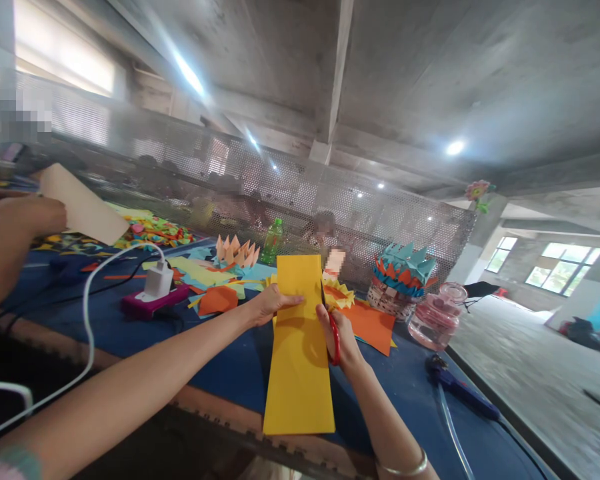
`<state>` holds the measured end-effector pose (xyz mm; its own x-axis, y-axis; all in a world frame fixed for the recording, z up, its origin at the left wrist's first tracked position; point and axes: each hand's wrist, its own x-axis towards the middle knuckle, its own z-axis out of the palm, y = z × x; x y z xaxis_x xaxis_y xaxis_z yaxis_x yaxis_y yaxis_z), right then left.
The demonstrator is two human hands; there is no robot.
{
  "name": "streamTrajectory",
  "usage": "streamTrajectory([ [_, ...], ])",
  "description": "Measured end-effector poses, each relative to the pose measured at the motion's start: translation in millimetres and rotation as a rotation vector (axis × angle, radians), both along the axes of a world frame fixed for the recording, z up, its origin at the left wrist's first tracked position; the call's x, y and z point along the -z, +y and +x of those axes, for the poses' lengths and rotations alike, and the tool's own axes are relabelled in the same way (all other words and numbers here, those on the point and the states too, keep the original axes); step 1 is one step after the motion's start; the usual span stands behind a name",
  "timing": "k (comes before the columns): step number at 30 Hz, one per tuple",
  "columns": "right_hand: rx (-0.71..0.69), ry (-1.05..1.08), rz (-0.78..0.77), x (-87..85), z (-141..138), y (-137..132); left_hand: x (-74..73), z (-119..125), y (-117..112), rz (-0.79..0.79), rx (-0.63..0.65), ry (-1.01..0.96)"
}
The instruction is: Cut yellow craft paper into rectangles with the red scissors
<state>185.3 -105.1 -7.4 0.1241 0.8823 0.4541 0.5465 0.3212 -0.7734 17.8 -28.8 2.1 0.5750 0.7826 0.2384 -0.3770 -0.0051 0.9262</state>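
Note:
A long yellow paper sheet [299, 347] is held up over the blue table [230, 363]. My left hand [270, 303] pinches its left edge near the top, fingers closed on the paper. My right hand [340, 337] grips red-handled scissors [334, 333] at the sheet's right edge, with the blades reaching up along that edge. A bangle sits on my right wrist.
Another person's hand [23, 217] at the far left holds a cream card [83, 207]. On the table are a white charger on a purple block [155, 293], orange paper [373, 327], folded paper crowns [403, 270], a pink jar [436, 317], a green bottle [272, 241], a blue glue gun [457, 387].

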Motion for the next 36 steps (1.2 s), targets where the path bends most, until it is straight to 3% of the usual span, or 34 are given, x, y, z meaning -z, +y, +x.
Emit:
streamTrajectory([
  [3, 0.017, -0.082, -0.003, 2.2, 2, 3, 0.7, 0, 1, -0.017, 0.011, 0.002],
  [20, 0.011, -0.092, 0.022, -3.4, 3, -1, 2.3, 3, -7, -0.015, 0.095, 0.042],
  [30, 0.085, -0.065, 0.019, 3.0, 4, 5, 5.1, 3, -5, -0.039, 0.084, 0.046],
  [36, 0.063, -0.075, 0.037, -2.1, 3, 1, 2.9, 4, -9, -0.07, 0.085, 0.077],
])
